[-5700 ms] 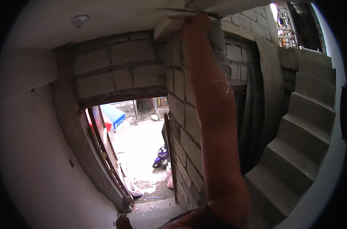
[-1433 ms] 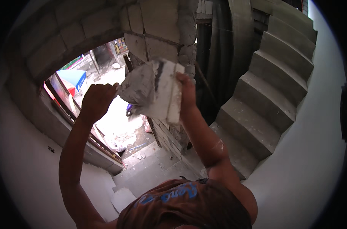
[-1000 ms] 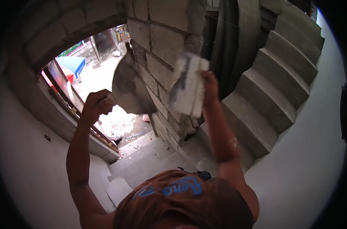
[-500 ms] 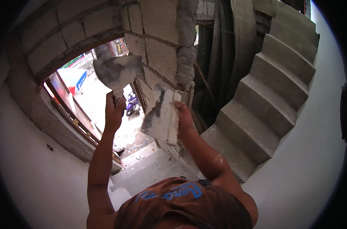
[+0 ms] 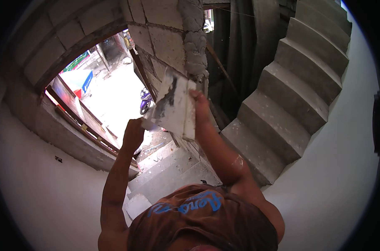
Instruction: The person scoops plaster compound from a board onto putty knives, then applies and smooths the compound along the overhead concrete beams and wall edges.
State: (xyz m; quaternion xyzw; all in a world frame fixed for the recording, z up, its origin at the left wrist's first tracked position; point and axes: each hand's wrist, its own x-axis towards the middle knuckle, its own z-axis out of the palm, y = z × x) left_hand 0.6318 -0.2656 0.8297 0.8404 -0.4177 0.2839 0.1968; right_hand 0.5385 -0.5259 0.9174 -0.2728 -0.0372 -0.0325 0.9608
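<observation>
In my right hand (image 5: 200, 104) is a wide flat filling knife (image 5: 173, 109), its pale blade smeared with white and dark patches. The fingers close around its long straight back edge, and the blade points left. My left hand (image 5: 134, 133) is closed on the handle of a putty knife (image 5: 149, 124). Only a pale, blurred bit of that knife shows beside the fist. Its broad blade is hidden behind the filling knife, so I cannot tell whether the two blades touch.
Bare concrete stairs (image 5: 277, 104) climb on the right beside a smooth white wall (image 5: 323, 196). Lower steps (image 5: 165, 180) lead down to a bright doorway. Outside stands a purple motorcycle (image 5: 145, 101). A rough block wall (image 5: 162, 42) rises ahead; corrugated sheets (image 5: 244, 46) stand behind it.
My left hand has come down and turned, bringing the putty knife from upright beside the filling knife to behind it. My right hand has risen slightly with the filling knife. The view has shifted a little.
</observation>
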